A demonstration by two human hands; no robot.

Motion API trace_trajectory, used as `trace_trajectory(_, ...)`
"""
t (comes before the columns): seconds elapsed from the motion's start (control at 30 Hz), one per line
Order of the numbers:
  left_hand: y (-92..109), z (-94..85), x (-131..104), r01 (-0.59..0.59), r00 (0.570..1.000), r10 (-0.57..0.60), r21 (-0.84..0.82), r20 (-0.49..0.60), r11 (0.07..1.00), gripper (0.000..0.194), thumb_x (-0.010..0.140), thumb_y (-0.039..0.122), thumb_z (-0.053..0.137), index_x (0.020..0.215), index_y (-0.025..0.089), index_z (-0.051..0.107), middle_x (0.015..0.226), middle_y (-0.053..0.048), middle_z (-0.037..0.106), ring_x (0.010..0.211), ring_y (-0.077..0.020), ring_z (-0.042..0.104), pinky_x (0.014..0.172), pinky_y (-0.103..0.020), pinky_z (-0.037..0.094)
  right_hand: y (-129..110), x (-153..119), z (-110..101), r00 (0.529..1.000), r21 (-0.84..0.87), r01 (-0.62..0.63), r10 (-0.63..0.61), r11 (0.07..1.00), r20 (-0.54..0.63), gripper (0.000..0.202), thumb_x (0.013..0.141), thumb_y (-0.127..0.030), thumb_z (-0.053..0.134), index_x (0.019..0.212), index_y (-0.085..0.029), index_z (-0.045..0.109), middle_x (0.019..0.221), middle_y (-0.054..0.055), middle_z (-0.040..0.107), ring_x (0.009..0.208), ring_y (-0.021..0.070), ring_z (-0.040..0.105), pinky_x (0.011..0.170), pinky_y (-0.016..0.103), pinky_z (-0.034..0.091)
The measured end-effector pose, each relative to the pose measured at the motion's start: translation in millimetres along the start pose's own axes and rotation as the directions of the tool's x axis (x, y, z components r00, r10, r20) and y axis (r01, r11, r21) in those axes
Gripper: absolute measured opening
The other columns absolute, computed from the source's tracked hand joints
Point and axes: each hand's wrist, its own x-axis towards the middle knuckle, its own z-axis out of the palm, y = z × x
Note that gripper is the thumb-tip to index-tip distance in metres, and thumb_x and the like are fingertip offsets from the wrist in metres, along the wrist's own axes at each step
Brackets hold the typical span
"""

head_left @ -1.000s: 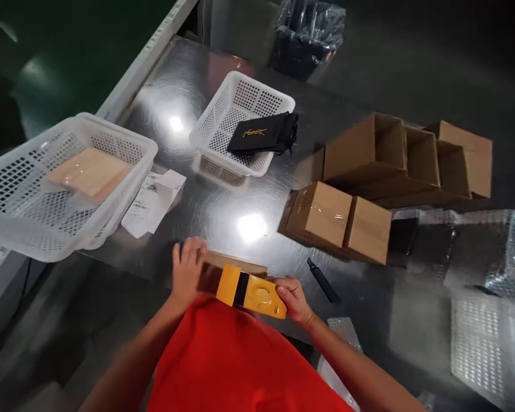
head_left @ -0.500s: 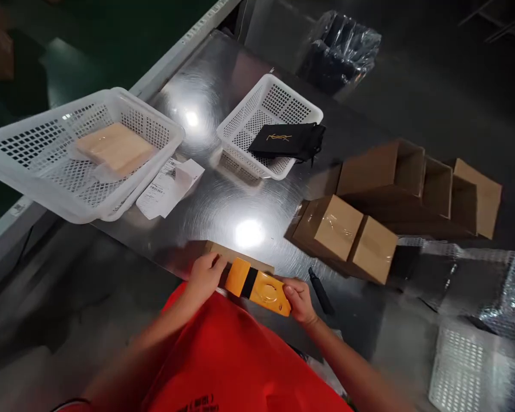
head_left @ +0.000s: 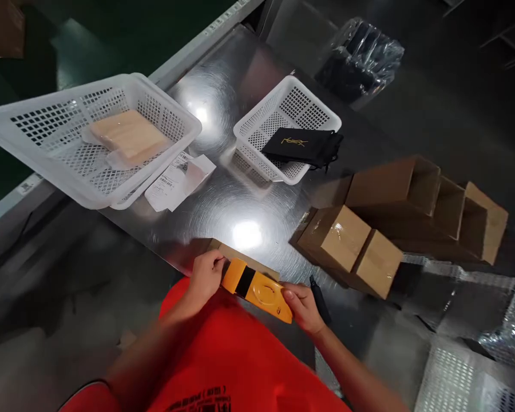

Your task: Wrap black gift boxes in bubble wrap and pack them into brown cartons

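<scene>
An orange packet (head_left: 266, 294) with a black band and a round raised shape is stretched between my hands at the table's near edge. My right hand (head_left: 304, 306) grips its right end, thumb on top. At the left end my left hand (head_left: 206, 276) is closed, fingers pinched beside the packet's folded orange part; exactly what lies under the fingertips is partly hidden. Just behind the packet lies an open brown cardboard box (head_left: 245, 258), its far side showing. A black marker pen (head_left: 320, 298) rests on the metal table right of my right hand.
Two white baskets stand beyond: the left basket (head_left: 66, 166) contains a peach-coloured pack (head_left: 131, 136), the other basket (head_left: 245, 121) a black pouch (head_left: 300, 144). A paper slip (head_left: 178, 182) lies between. Several cardboard boxes (head_left: 343, 234) and bubble wrap (head_left: 476, 303) are at right.
The view has shifted slightly, so the baskets and boxes appear further right. The packet is tilted a little more, its right end lower. Both hands keep their places on it.
</scene>
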Motion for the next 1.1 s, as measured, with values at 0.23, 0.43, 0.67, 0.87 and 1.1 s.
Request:
trace_trajectory(0.23,-46,-76.2,16,0.080,0.979,-0.061,0.089,-0.195,0.993,0.019,0.079,0.031,0.052,0.066,0.021,0.060,0.056,0.003,0.055,0.057,-0.0132,0.049,0.056,-0.025,0.034,-17,1,6,1.000,-0.048,-0.012,0.012,0.999,0.015,0.062,0.089,-0.067,0.039,0.049,-0.021,0.031,0.048,-0.004,0.026,0.043,0.0085,0.027,0.041,0.025,0.020)
trace_trajectory(0.43,-80,-90.3,51,0.057,0.977,-0.017,0.185,-0.214,0.981,0.020,0.080,0.030,0.048,0.064,0.021,0.055,0.060,0.002,0.055,0.061,-0.0133,0.048,0.061,-0.026,0.034,-25,3,9,0.985,-0.081,-0.154,0.147,0.985,-0.088,0.061,0.087,-0.068,0.044,0.047,-0.022,0.032,0.038,-0.004,0.028,0.037,0.0085,0.026,0.037,0.025,0.020)
trace_trajectory(0.67,-115,-49.6,75,0.103,0.986,-0.075,0.195,-0.147,0.975,0.020,0.084,0.027,0.046,0.068,0.020,0.055,0.067,0.000,0.057,0.066,-0.0142,0.049,0.066,-0.027,0.035,-35,7,20,0.971,-0.072,-0.223,0.215,0.972,-0.105,0.060,0.086,-0.067,0.046,0.048,-0.023,0.036,0.034,-0.003,0.036,0.031,0.0094,0.035,0.034,0.024,0.023)
trace_trajectory(0.87,-134,7.7,78,0.101,0.994,-0.089,0.215,-0.064,0.971,0.022,0.089,0.024,0.043,0.077,0.017,0.060,0.078,-0.004,0.066,0.074,-0.0149,0.057,0.070,-0.026,0.040,-35,8,20,0.970,-0.082,-0.224,0.215,0.971,-0.111,0.061,0.087,-0.066,0.046,0.046,-0.022,0.037,0.033,-0.002,0.037,0.030,0.0095,0.035,0.034,0.024,0.023)
trace_trajectory(1.1,-135,38.2,73,0.050,0.998,-0.060,0.265,0.030,0.963,0.031,0.096,0.030,0.037,0.087,0.016,0.064,0.090,-0.008,0.069,0.086,-0.0189,0.064,0.076,-0.029,0.043,-33,7,20,0.968,-0.067,-0.231,0.223,0.971,-0.113,0.061,0.086,-0.068,0.046,0.047,-0.023,0.035,0.033,-0.003,0.034,0.030,0.0086,0.032,0.033,0.024,0.021)
